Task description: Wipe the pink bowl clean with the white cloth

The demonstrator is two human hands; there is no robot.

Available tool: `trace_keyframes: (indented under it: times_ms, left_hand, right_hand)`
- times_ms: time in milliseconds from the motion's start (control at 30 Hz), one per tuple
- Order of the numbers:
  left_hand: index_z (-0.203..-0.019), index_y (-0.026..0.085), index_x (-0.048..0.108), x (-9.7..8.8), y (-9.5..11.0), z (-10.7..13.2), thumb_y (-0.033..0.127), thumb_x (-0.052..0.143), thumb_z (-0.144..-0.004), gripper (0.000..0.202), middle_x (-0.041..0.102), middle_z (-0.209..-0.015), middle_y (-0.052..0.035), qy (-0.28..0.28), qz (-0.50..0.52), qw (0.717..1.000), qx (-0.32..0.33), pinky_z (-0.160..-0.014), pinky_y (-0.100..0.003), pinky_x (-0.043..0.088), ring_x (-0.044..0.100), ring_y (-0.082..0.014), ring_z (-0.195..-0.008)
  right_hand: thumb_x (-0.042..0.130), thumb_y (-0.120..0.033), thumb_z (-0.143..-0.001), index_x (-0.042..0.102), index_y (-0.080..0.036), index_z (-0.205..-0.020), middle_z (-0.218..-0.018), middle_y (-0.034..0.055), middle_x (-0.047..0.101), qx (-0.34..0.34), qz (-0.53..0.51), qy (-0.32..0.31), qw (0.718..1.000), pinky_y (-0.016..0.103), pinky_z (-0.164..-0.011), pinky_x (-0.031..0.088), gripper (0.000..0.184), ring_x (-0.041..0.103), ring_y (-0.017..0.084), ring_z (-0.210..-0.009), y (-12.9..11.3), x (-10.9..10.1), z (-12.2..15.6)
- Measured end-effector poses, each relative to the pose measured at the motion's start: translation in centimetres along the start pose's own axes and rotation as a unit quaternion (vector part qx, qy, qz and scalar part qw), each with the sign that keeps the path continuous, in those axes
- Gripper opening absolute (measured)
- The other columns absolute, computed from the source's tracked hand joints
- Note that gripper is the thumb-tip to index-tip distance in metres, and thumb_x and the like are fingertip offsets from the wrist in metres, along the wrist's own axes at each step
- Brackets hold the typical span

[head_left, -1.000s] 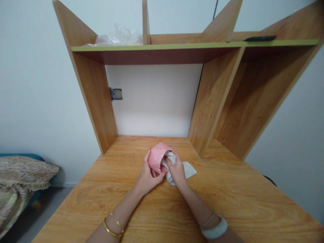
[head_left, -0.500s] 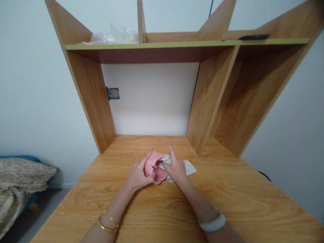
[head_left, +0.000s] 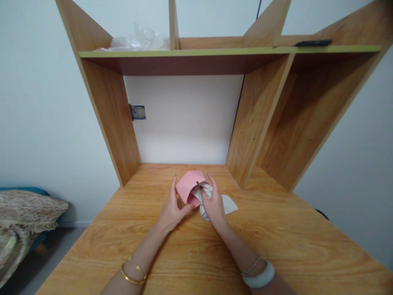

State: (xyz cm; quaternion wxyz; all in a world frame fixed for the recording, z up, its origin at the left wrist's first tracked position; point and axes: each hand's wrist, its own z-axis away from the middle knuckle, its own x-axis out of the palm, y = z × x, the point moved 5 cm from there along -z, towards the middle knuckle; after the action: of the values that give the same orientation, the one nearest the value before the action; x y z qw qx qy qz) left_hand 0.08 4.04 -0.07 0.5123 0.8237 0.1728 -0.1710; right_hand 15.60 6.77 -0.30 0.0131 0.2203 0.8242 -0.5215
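A pink bowl-like vessel [head_left: 189, 183] with a notched rim is tipped on its side above the desk, its opening facing me and to the right. My left hand [head_left: 172, 211] grips it from the left, thumb at the lower rim and fingers along the outside. In my right hand [head_left: 214, 205] is a pale grey cloth [head_left: 229, 204], partly bunched inside the vessel's opening. The cloth's loose end trails to the right onto the desk. The fingertips of the right hand are partly hidden by cloth and rim.
The wooden desk [head_left: 196, 254] has a hutch with an upper shelf [head_left: 184, 52]. A clear plastic bag [head_left: 139, 40] and a dark flat object [head_left: 313, 43] lie on that shelf. An uncovered wall box [head_left: 138, 112] shows at back left. A fringed blanket [head_left: 30, 211] hangs at far left.
The pink vessel has turned and moved slightly up and away from me. My right hand has pushed the cloth further into its opening, and my left hand has shifted its hold.
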Motion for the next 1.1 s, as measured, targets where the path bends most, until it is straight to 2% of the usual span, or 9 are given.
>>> trace_keyframes:
  times_ms: [100, 200, 400, 600, 733, 867, 967, 1033, 1100]
  left_hand:
    - [-0.138, 0.016, 0.000, 0.8, 0.3, 0.1, 0.045, 0.063, -0.069, 0.098, 0.051, -0.116, -0.0128, 0.011, 0.055, 0.998, 0.015, -0.075, -0.029, 0.046, 0.057, -0.0186, -0.091]
    - [-0.136, 0.016, 0.008, 0.9, 0.4, 0.1, 0.038, 0.060, -0.073, 0.085, 0.051, -0.117, -0.0125, 0.015, 0.072, 0.997, 0.002, -0.076, -0.028, 0.048, 0.057, -0.0169, -0.090]
    - [-0.134, 0.013, 0.021, -0.5, 0.6, 0.2, 0.033, 0.061, -0.067, 0.080, 0.052, -0.120, -0.0133, 0.031, -0.061, 0.998, -0.005, -0.084, -0.034, 0.045, 0.055, -0.0230, -0.099]
    - [-0.137, 0.022, 0.019, -1.0, 1.5, 0.3, 0.031, 0.054, -0.070, 0.077, 0.062, -0.107, -0.0067, -0.017, -0.180, 0.983, 0.024, -0.073, -0.033, 0.048, 0.062, -0.0211, -0.076]
    - [-0.135, 0.026, 0.026, -1.3, 2.0, 0.3, 0.029, 0.053, -0.069, 0.071, 0.064, -0.104, -0.0035, -0.043, -0.232, 0.970, 0.061, -0.074, -0.032, 0.047, 0.063, -0.0207, -0.073]
    - [-0.136, 0.025, 0.027, -1.5, 2.0, 0.2, 0.033, 0.052, -0.071, 0.070, 0.066, -0.094, -0.0040, -0.029, -0.239, 0.969, 0.063, -0.069, -0.031, 0.047, 0.063, -0.0206, -0.069]
    - [-0.140, 0.019, 0.015, -1.6, 1.5, 0.0, 0.041, 0.052, -0.075, 0.078, 0.066, -0.082, -0.0041, 0.002, -0.222, 0.975, 0.018, -0.066, -0.030, 0.047, 0.063, -0.0204, -0.066]
    - [-0.141, 0.017, 0.005, -1.6, 1.3, -0.1, 0.046, 0.053, -0.075, 0.086, 0.065, -0.087, -0.0058, 0.026, -0.192, 0.981, -0.011, -0.067, -0.031, 0.047, 0.063, -0.0215, -0.070]
    - [-0.141, 0.017, -0.002, -1.3, 1.2, -0.1, 0.050, 0.055, -0.074, 0.093, 0.062, -0.101, -0.0099, 0.032, -0.150, 0.988, -0.022, -0.069, -0.033, 0.046, 0.063, -0.0238, -0.079]
  right_hand:
    - [0.047, -0.027, -0.075, 0.037, -0.018, -0.127, -0.108, 0.0091, 0.061, -0.001, -0.043, 0.000, 0.999, 0.033, -0.084, 0.044, 0.054, 0.057, 0.020, -0.099, 0.0, 0.4, 0.2]
    - [0.048, -0.026, -0.074, 0.035, -0.017, -0.128, -0.107, 0.0093, 0.061, 0.004, -0.035, -0.013, 0.999, 0.033, -0.082, 0.045, 0.056, 0.058, 0.019, -0.096, 0.2, 0.9, 0.3]
    - [0.052, -0.025, -0.071, 0.029, -0.017, -0.132, -0.095, 0.0077, 0.064, 0.014, 0.096, -0.037, 0.995, 0.029, -0.070, 0.046, 0.066, 0.061, 0.021, -0.084, 0.1, 0.4, -0.2]
    - [0.055, -0.030, -0.072, 0.030, -0.021, -0.133, -0.080, 0.0043, 0.066, 0.001, 0.268, -0.053, 0.962, 0.026, -0.059, 0.040, 0.066, 0.062, 0.022, -0.072, -1.2, -0.9, -0.3]
    - [0.054, -0.031, -0.074, 0.029, -0.022, -0.135, -0.078, 0.0044, 0.067, -0.044, 0.312, -0.080, 0.946, 0.026, -0.058, 0.039, 0.066, 0.062, 0.022, -0.070, -1.6, -0.5, 0.0]
    - [0.051, -0.028, -0.075, 0.029, -0.023, -0.136, -0.080, 0.0042, 0.068, -0.062, 0.289, -0.092, 0.951, 0.026, -0.060, 0.041, 0.065, 0.062, 0.021, -0.070, -1.0, -0.1, 0.2]
    - [0.048, -0.025, -0.075, 0.031, -0.020, -0.134, -0.082, 0.0044, 0.068, -0.040, 0.222, -0.087, 0.970, 0.027, -0.062, 0.043, 0.062, 0.062, 0.020, -0.071, -0.1, -0.1, 0.0]
    - [0.045, -0.024, -0.076, 0.033, -0.017, -0.133, -0.091, 0.0063, 0.067, -0.022, 0.153, -0.067, 0.986, 0.028, -0.067, 0.045, 0.059, 0.062, 0.019, -0.078, 0.3, -0.2, -0.3]
    - [0.044, -0.024, -0.076, 0.036, -0.017, -0.130, -0.105, 0.0083, 0.063, -0.009, 0.080, -0.029, 0.996, 0.029, -0.076, 0.045, 0.055, 0.060, 0.019, -0.090, 0.6, -0.4, -0.6]
